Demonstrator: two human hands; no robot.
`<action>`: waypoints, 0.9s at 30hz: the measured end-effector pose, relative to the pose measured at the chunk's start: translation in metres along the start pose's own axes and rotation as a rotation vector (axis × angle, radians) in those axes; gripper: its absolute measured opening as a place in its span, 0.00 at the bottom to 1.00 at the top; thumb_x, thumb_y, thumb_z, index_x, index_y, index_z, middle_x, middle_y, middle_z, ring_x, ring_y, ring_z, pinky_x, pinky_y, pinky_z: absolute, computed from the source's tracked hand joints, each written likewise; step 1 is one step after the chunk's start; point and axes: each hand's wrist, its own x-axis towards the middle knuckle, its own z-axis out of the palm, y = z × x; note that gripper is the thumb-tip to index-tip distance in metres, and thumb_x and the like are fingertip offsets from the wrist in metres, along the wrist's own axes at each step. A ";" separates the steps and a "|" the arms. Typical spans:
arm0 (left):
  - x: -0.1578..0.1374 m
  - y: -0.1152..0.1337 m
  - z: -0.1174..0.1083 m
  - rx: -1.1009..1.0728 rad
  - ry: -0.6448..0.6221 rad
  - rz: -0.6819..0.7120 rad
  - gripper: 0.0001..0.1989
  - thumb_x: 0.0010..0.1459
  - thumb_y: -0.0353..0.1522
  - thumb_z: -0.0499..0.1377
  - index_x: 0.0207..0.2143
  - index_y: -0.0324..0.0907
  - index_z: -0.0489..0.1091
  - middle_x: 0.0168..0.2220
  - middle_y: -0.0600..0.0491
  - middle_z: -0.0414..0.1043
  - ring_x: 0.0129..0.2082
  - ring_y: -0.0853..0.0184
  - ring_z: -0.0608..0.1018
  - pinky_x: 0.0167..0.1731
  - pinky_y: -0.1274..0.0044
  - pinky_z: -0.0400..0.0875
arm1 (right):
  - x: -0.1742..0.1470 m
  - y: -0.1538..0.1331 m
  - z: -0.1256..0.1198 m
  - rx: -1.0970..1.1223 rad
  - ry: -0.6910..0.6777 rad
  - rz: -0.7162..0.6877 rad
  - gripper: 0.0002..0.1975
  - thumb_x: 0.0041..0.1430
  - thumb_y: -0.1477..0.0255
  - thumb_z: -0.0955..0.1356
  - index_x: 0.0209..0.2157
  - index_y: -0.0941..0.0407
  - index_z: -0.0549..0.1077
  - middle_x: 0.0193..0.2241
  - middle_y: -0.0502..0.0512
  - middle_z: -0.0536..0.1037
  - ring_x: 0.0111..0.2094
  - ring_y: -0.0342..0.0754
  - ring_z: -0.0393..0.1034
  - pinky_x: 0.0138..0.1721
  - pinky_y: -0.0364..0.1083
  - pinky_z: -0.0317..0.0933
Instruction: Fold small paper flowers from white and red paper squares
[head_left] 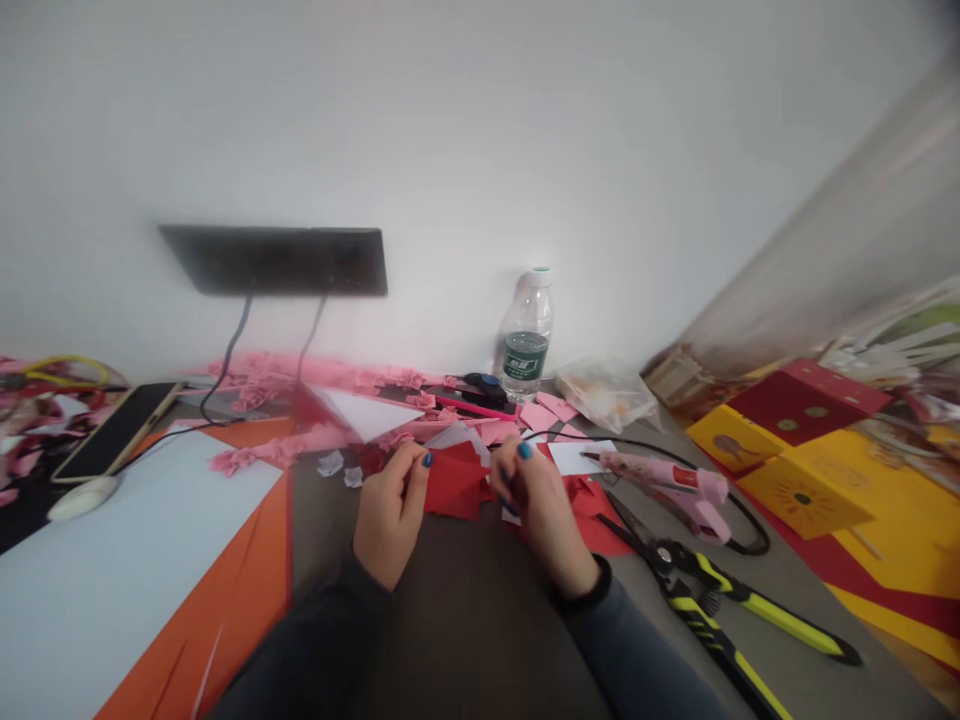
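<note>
My left hand (391, 515) is closed, its thumb pressed against the curled fingers; whatever may be between them is hidden. Just to its right lies red paper (452, 485) on the grey table. My right hand (541, 510) is also closed, fingers bent inward and slightly blurred, and I cannot make out what they pinch. More red paper scraps (589, 500) lie under and beside that hand. A white triangular piece of paper (367, 412) is beyond my left hand, among pink paper flowers (259, 378). Small pale paper flowers (330, 463) sit beside the left hand.
To the right are a pink glue gun (667, 478) and yellow-black pliers (701, 580). A water bottle (526, 335) stands by the wall. At left lie a phone (116, 432), a white mouse (82, 498) and orange sheets (247, 545). Yellow and red boxes (806, 490) are at far right.
</note>
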 end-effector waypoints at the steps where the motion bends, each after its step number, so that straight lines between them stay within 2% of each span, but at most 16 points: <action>1: -0.001 0.001 0.000 0.004 -0.013 0.011 0.12 0.66 0.34 0.47 0.31 0.43 0.65 0.18 0.62 0.56 0.16 0.72 0.65 0.21 0.80 0.56 | -0.004 0.001 0.005 -0.023 -0.110 0.035 0.24 0.62 0.49 0.61 0.23 0.54 0.60 0.17 0.43 0.57 0.18 0.39 0.48 0.20 0.42 0.44; 2: -0.001 0.001 0.000 0.003 -0.030 0.029 0.12 0.66 0.34 0.47 0.31 0.42 0.65 0.19 0.61 0.58 0.17 0.72 0.66 0.21 0.80 0.56 | -0.007 0.003 0.009 -0.054 -0.208 0.068 0.24 0.59 0.50 0.64 0.23 0.55 0.60 0.17 0.43 0.58 0.19 0.39 0.50 0.21 0.42 0.45; 4: -0.003 0.003 0.001 -0.013 -0.075 0.073 0.11 0.65 0.33 0.47 0.31 0.42 0.64 0.20 0.60 0.61 0.18 0.71 0.68 0.23 0.80 0.57 | -0.013 0.003 0.017 -0.104 -0.285 0.119 0.23 0.59 0.52 0.65 0.22 0.55 0.61 0.18 0.44 0.58 0.20 0.40 0.50 0.21 0.42 0.46; 6: -0.003 0.004 0.002 -0.048 -0.114 0.084 0.11 0.65 0.33 0.47 0.30 0.42 0.64 0.20 0.60 0.61 0.19 0.72 0.68 0.22 0.80 0.57 | -0.016 0.002 0.021 -0.114 -0.317 0.127 0.23 0.62 0.53 0.63 0.22 0.56 0.61 0.18 0.44 0.58 0.21 0.39 0.49 0.22 0.42 0.46; 8: -0.003 0.004 0.003 -0.090 -0.129 0.038 0.12 0.65 0.35 0.47 0.30 0.42 0.64 0.19 0.60 0.60 0.17 0.72 0.66 0.21 0.80 0.56 | -0.016 0.001 0.021 -0.105 -0.329 0.118 0.23 0.63 0.53 0.61 0.23 0.56 0.62 0.19 0.45 0.58 0.21 0.39 0.49 0.22 0.42 0.45; 11: -0.001 0.004 0.003 -0.150 -0.124 -0.043 0.13 0.65 0.38 0.49 0.29 0.42 0.64 0.19 0.60 0.59 0.17 0.72 0.64 0.20 0.80 0.55 | -0.015 0.000 0.021 -0.095 -0.330 0.122 0.22 0.63 0.52 0.61 0.24 0.56 0.62 0.19 0.45 0.59 0.21 0.39 0.49 0.21 0.42 0.45; 15: -0.001 0.003 0.002 -0.197 -0.083 -0.078 0.15 0.64 0.40 0.51 0.26 0.42 0.62 0.18 0.61 0.56 0.17 0.73 0.62 0.19 0.81 0.54 | -0.013 -0.002 0.020 -0.071 -0.302 0.144 0.25 0.61 0.50 0.62 0.22 0.55 0.61 0.17 0.44 0.58 0.20 0.39 0.48 0.21 0.42 0.44; 20: -0.003 0.002 0.002 -0.336 -0.031 -0.168 0.19 0.67 0.42 0.46 0.27 0.43 0.62 0.13 0.63 0.51 0.12 0.74 0.58 0.16 0.81 0.52 | -0.010 -0.007 0.013 -0.078 -0.184 0.169 0.29 0.60 0.48 0.61 0.15 0.55 0.57 0.14 0.44 0.55 0.18 0.39 0.47 0.22 0.44 0.45; 24: -0.005 0.003 0.004 -0.398 -0.120 -0.151 0.23 0.68 0.43 0.40 0.25 0.42 0.61 0.13 0.62 0.52 0.13 0.73 0.58 0.17 0.80 0.51 | -0.009 -0.006 0.012 -0.068 -0.200 0.183 0.30 0.60 0.49 0.61 0.15 0.55 0.57 0.14 0.44 0.55 0.18 0.39 0.47 0.22 0.44 0.44; 27: -0.004 0.004 0.004 -0.363 -0.212 -0.079 0.21 0.66 0.42 0.46 0.22 0.42 0.57 0.16 0.61 0.53 0.16 0.73 0.59 0.19 0.79 0.53 | -0.011 -0.003 0.016 -0.062 -0.187 0.137 0.28 0.59 0.48 0.63 0.17 0.55 0.59 0.15 0.44 0.56 0.18 0.39 0.47 0.22 0.43 0.45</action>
